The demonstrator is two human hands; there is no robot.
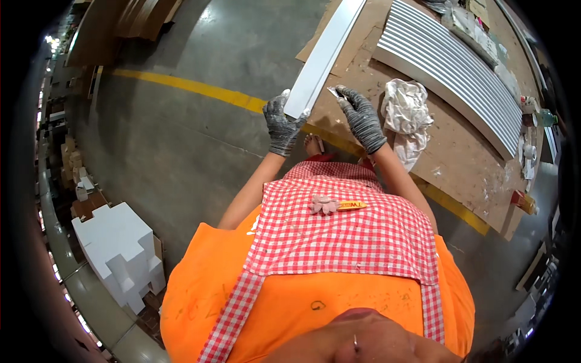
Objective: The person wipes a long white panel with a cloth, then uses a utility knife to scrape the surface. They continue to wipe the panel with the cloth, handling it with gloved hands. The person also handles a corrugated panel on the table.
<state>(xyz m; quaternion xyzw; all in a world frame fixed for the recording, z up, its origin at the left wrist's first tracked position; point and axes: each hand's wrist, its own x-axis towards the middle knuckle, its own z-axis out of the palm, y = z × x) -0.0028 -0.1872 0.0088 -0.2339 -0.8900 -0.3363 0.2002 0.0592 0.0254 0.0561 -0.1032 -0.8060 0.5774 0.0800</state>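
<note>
A long white board (325, 57) with a lengthwise groove slants across the table, its near end at the table's edge. My left hand (281, 129), in a grey knit glove with white-smeared fingertips, grips that near end, fingers on the left side and thumb at the right corner. To the right of the board, my right hand (363, 123), in a matching glove, pinches a small flat pale piece (333, 92) between thumb and fingers. Its kind is too small to make out. The piece is apart from the board. A crumpled white cloth (407, 109) lies just right of my right hand.
The brown-covered table (451, 151) holds a row of stacked white strips (451, 66), with plastic-wrapped bundles (472, 36) behind. Bottles (548, 118) and a jar (524, 201) stand along its right edge. A yellow floor line (200, 89) runs left. White boxes (118, 248) stand lower left.
</note>
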